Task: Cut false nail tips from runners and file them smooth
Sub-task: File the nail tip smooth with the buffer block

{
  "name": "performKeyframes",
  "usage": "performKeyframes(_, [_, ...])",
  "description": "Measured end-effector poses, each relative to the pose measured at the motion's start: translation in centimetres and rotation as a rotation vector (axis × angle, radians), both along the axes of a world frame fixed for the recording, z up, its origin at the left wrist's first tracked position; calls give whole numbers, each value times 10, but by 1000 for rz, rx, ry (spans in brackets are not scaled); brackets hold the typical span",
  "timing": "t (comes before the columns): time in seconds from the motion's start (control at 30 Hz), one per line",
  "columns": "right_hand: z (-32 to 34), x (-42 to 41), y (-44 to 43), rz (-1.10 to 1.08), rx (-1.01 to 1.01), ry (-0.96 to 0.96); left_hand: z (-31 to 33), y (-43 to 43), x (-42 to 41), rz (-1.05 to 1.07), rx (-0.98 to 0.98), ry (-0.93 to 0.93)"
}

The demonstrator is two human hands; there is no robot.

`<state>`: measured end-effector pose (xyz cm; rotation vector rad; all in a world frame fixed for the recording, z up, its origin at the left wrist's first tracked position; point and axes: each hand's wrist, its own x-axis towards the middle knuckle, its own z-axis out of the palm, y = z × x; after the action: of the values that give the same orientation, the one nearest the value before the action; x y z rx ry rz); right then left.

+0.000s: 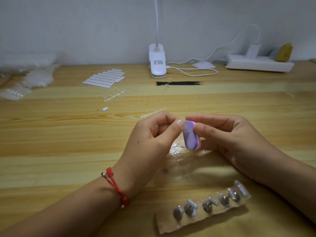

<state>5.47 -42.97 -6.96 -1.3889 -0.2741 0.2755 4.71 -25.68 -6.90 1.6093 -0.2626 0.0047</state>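
On a wooden desk point(68, 151) littered with runners point(153, 113), a purple buffer block point(190, 136) is gripped by the right hand point(229, 134) and a nail tip, hidden from view, is apparently pinched against it by the left hand point(152, 135), filing judged under way, light strokes needed next.

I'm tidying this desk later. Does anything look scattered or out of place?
Yes. Clear plastic runner offcuts are strewn over the wooden table: one lies crosswise on the black tweezers, a heap sits below the purple oval nail file, and a single white oval sticker lies apart from its sheet.
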Motion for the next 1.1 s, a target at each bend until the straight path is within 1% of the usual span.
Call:
performKeyframes(0.07, [0, 1, -1, 12, -14, 3, 0, 0, 1, 25, -8, -15])
performKeyframes(0.2, [-1, 5, -1, -81, 99, 9, 1, -2, -2, -44, -2, 8])
performKeyframes(0.33, [2, 1, 0, 20, -1, -5, -1, 0, 0, 9, -8, -28])
performKeyframes(0.47, [1, 4, 0, -58, 105, -2, -1, -1, -1, -33, -9, -19])
performKeyframes(0.5, [1, 4, -1, -48, 95, -8, 0, -1, -1, -39, -9, -20])
performKeyframes(0.6, [3, 0, -2, 83, -13, -33, 0, 0, -1, 1, -45, -57])
performKeyframes(0.63, [4, 0, -2, 83, -13, -31, 1, 1, 0, 14, -61, -68])
performKeyframes(0.73, [3, 2, -2, 3, 60, -1, 0, 0, -1, 31, -66, -78])
performKeyframes(0.83, [4, 2, 2, -18, 58, -3, -1, -1, -1, 25, -35, -59])
performKeyframes(0.93, [4, 4, 1, -150, 169, 45, -1, -1, 0, 31, -44, -22])
performKeyframes(1.1, [5, 1, 5, -107, 97, 22, 1, -2, 1, 68, -58, -20])
